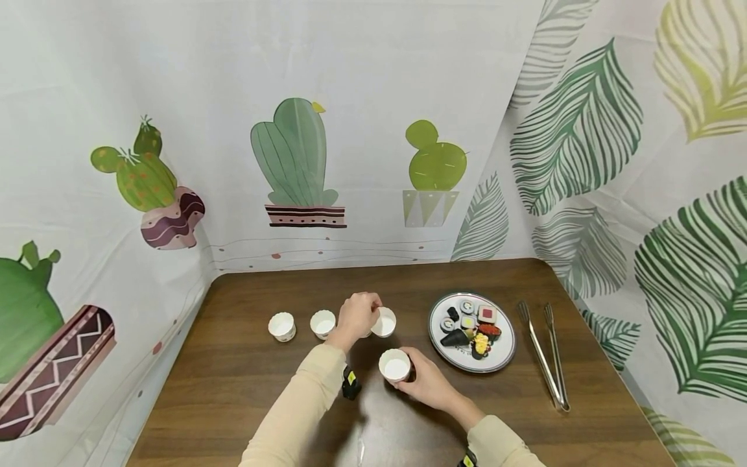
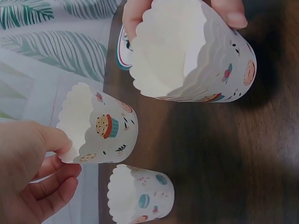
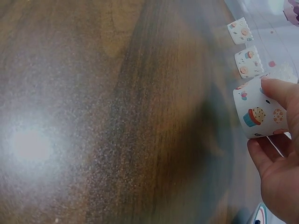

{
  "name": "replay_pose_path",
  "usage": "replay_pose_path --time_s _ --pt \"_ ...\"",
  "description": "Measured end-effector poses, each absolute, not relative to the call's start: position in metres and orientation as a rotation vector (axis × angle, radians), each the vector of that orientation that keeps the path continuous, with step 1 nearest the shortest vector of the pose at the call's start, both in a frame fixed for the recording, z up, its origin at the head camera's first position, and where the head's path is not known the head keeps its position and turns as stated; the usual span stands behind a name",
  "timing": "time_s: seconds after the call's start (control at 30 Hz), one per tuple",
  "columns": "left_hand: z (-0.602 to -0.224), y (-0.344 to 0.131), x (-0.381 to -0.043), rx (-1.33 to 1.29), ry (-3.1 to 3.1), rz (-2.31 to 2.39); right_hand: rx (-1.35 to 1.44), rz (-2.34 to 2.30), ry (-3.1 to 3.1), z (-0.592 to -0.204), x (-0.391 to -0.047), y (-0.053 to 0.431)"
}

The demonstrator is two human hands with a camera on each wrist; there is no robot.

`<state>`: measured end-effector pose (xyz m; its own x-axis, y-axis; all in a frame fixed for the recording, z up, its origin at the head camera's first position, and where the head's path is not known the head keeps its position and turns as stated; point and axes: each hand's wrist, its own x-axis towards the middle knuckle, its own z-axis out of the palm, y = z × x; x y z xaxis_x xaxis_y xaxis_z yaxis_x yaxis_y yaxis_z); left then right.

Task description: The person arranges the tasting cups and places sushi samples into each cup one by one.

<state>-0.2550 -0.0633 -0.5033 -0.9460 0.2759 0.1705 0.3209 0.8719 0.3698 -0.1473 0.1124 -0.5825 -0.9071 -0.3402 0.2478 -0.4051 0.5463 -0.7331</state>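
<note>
My left hand (image 1: 358,316) pinches the rim of a white paper baking cup (image 1: 384,322), printed with a cupcake (image 2: 107,126) in the left wrist view. That cup's base is at or close to the tabletop; I cannot tell if it touches. My right hand (image 1: 428,383) grips a stack of nested baking cups (image 1: 395,365), tilted with the mouths facing up and away. Layered scalloped rims show in the left wrist view. Another cup (image 2: 145,196) stands beside the pinched one, mostly hidden by my left hand in the head view.
Two more baking cups (image 1: 283,327) stand in the row at left. To the right lies a round plate (image 1: 449,363) with several sushi pieces (image 1: 480,344), and beyond it metal tongs (image 1: 548,363). A patterned cloth (image 1: 373,130) hangs behind the wooden table (image 1: 233,402).
</note>
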Motion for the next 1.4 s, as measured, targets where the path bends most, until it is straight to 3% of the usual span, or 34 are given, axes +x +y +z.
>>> replay_pose_path --time_s 0.77,1.4 --pt "-0.531 -0.039 -0.265 -0.156 -3.0 -0.735 0.563 1.347 -2.703 -0.581 -0.139 0.125" --pt "-0.544 -0.027 -0.264 -0.074 -2.966 -0.746 0.507 1.301 -2.664 -0.583 -0.137 0.129"
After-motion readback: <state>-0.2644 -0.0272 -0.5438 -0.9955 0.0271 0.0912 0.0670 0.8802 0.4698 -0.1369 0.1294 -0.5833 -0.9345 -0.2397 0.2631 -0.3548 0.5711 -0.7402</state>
